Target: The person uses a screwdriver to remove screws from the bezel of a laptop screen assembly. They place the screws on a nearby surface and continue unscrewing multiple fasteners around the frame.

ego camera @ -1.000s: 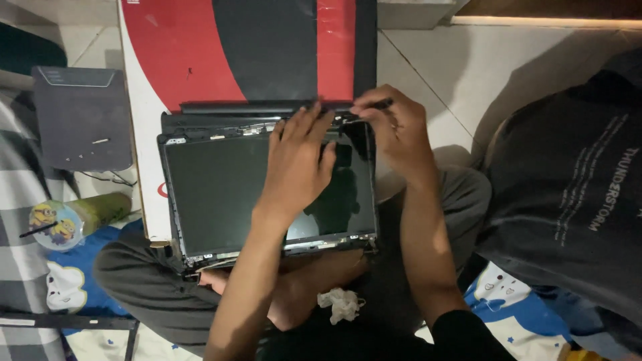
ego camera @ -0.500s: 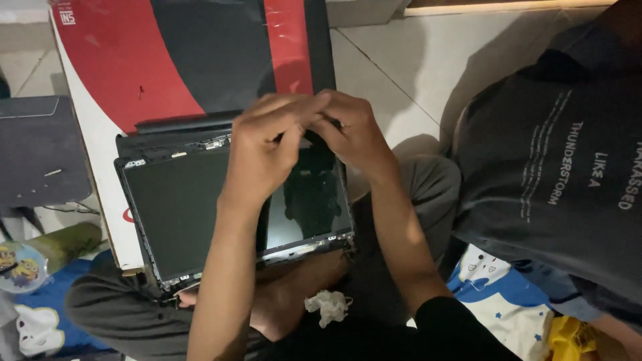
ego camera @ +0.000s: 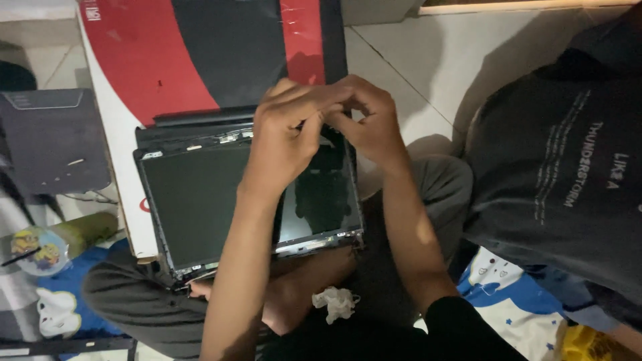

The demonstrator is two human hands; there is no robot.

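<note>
Head view: left hand [ego camera: 284, 137] and right hand [ego camera: 364, 120] pinched together, touching, at far right corner of dark, bezel-less laptop screen panel [ego camera: 207, 197]; held object too small to tell. Panel's long axis left-right, resting on lap.

Both hands, left [ego camera: 284, 137] and right [ego camera: 371, 120], fingertips together over the bare laptop screen panel [ego camera: 200, 200] on the lap.

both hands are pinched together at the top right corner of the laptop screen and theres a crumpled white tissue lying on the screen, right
Not quite. In the head view the left hand and right hand do meet at the top right corner of the laptop screen, but the crumpled white tissue lies below the screen, on the person's lap, not on the screen.
</note>
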